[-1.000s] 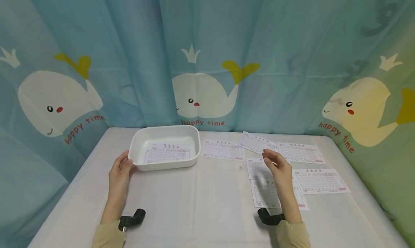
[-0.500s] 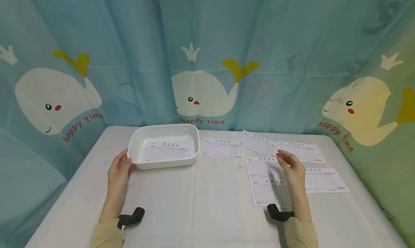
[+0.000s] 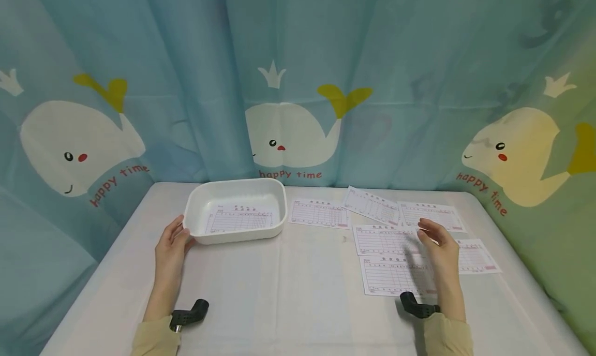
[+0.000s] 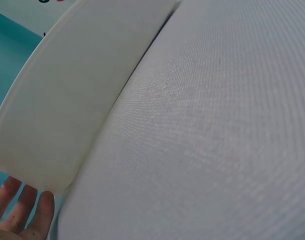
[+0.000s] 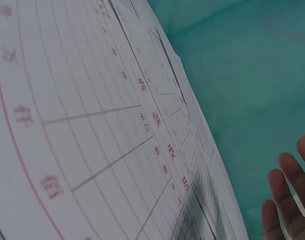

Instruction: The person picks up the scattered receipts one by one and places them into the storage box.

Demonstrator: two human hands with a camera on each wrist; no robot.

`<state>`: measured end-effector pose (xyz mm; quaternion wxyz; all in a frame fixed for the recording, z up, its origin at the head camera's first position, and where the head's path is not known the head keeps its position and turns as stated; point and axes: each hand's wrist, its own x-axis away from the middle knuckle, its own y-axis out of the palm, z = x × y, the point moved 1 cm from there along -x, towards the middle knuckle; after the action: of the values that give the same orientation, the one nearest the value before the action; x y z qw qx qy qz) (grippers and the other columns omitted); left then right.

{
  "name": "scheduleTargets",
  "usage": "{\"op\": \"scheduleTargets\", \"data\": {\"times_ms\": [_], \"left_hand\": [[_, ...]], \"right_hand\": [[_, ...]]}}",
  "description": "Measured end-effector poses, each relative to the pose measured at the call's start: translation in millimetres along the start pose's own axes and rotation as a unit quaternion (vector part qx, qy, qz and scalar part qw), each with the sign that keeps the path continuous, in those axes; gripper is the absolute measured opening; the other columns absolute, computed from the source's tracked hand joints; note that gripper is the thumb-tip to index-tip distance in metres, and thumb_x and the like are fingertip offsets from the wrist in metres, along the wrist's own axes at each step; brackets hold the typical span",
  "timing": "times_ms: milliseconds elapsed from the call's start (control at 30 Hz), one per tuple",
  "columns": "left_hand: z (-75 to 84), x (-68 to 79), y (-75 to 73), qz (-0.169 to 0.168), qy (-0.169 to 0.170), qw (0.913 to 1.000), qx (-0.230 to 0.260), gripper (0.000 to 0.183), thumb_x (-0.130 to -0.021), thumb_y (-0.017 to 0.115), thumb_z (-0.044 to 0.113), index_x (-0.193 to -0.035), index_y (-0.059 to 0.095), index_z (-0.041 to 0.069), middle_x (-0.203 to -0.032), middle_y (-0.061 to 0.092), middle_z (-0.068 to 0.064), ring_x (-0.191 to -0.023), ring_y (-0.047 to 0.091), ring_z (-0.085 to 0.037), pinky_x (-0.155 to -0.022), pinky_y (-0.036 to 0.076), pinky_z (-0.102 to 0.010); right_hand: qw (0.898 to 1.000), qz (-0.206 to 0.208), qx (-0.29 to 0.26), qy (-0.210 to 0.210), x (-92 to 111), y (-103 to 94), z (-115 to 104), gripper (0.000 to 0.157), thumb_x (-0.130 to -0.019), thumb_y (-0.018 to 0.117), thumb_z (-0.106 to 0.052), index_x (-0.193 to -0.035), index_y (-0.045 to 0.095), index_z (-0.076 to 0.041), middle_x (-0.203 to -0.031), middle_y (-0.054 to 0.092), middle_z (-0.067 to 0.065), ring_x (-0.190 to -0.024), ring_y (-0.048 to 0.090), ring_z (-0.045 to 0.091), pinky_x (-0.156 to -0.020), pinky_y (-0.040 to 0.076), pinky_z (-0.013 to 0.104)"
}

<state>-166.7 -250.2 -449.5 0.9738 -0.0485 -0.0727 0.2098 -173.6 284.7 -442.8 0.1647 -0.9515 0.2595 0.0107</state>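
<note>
A white rectangular plastic tray [image 3: 242,236] stands at the back left of the table, with at least one printed form slip [image 3: 239,220] lying flat inside. My left hand [image 3: 171,247] rests its fingertips against the tray's outer left corner; the left wrist view shows the fingers [image 4: 41,215] touching the tray's end wall. Above the slips on the right, my right hand [image 3: 442,250] hovers with loosely bent fingers and holds nothing. Below it lie two slips, an upper form slip [image 3: 386,240] and a lower form slip [image 3: 393,277]. Its forearm and hand partly cover a right-hand form slip [image 3: 477,257].
Along the back lie a form slip [image 3: 318,213] beside the tray, a slanted form slip [image 3: 371,206], and another form slip [image 3: 435,216] that it slightly overlaps. A white cloth [image 3: 307,294] covers the table. A blue whale-print curtain [image 3: 298,61] hangs directly behind.
My right hand has moved to the right above the slips, uncovering more of the two lower ones and covering part of the right-hand slip. The left hand stays at the tray.
</note>
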Motion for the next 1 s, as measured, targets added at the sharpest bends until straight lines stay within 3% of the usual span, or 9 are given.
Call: {"op": "scheduleTargets", "data": {"times_ms": [200,333,467,600,767,1000], "left_hand": [[0.5,2.3,2.2,-0.008,0.002,1.0,0.001,0.049,-0.102,0.042,0.03,-0.15,0.032,0.024,-0.154,0.037,-0.007,-0.135,0.043,-0.02,-0.09,0.048,-0.005],[0.9,2.5,1.1,-0.005,0.005,0.9999,-0.008,0.049,-0.103,0.041,0.03,-0.15,0.031,0.024,-0.153,0.038,-0.007,-0.135,0.043,-0.02,-0.091,0.049,-0.005],[0.6,2.2,-0.4,-0.005,0.004,0.9999,-0.011,0.049,-0.103,0.04,0.03,-0.151,0.03,0.024,-0.154,0.037,-0.007,-0.136,0.043,-0.02,-0.093,0.049,-0.007],[0.2,1.8,-1.2,-0.005,0.0,0.9999,-0.01,0.049,-0.103,0.04,0.03,-0.151,0.029,0.025,-0.154,0.037,-0.006,-0.136,0.042,-0.021,-0.094,0.049,-0.008],[1.0,1.1,-0.9,-0.001,0.0,0.9999,-0.013,0.049,-0.103,0.04,0.031,-0.151,0.029,0.025,-0.154,0.037,-0.006,-0.136,0.042,-0.021,-0.095,0.049,-0.008],[0.9,1.6,-0.1,0.0,-0.003,1.0,-0.005,0.049,-0.103,0.041,0.03,-0.15,0.031,0.025,-0.154,0.037,-0.006,-0.136,0.043,-0.02,-0.095,0.048,-0.008]], "right_hand": [[1.0,-0.013,0.018,0.001,-2,-5.6,2,0.034,-0.092,0.061,-0.009,-0.126,0.059,-0.002,-0.096,0.057,-0.029,-0.092,0.053,-0.01,-0.077,0.041,0.001],[0.995,-0.053,0.078,-0.01,-5,-6.0,2,0.039,-0.094,0.059,-0.015,-0.132,0.055,-0.006,-0.116,0.06,-0.009,-0.101,0.052,-0.003,-0.083,0.039,0.005],[0.989,-0.087,0.119,-0.02,-10,-6.3,0,0.043,-0.096,0.056,-0.019,-0.137,0.05,-0.005,-0.137,0.053,0.014,-0.118,0.05,0.019,-0.102,0.04,0.027],[0.985,-0.107,0.132,-0.031,-14,-7.0,0,0.045,-0.096,0.055,-0.017,-0.138,0.046,-0.003,-0.142,0.047,0.022,-0.129,0.042,0.036,-0.112,0.03,0.054],[0.978,-0.142,0.149,-0.036,-19,-9.0,4,0.048,-0.096,0.055,-0.019,-0.139,0.044,-0.001,-0.144,0.044,0.025,-0.133,0.037,0.042,-0.113,0.025,0.061],[0.96,-0.205,0.193,-0.011,-20,-7.7,8,0.056,-0.095,0.057,-0.017,-0.144,0.035,0.0,-0.149,0.03,0.032,-0.138,0.025,0.05,-0.109,0.027,0.068]]}}
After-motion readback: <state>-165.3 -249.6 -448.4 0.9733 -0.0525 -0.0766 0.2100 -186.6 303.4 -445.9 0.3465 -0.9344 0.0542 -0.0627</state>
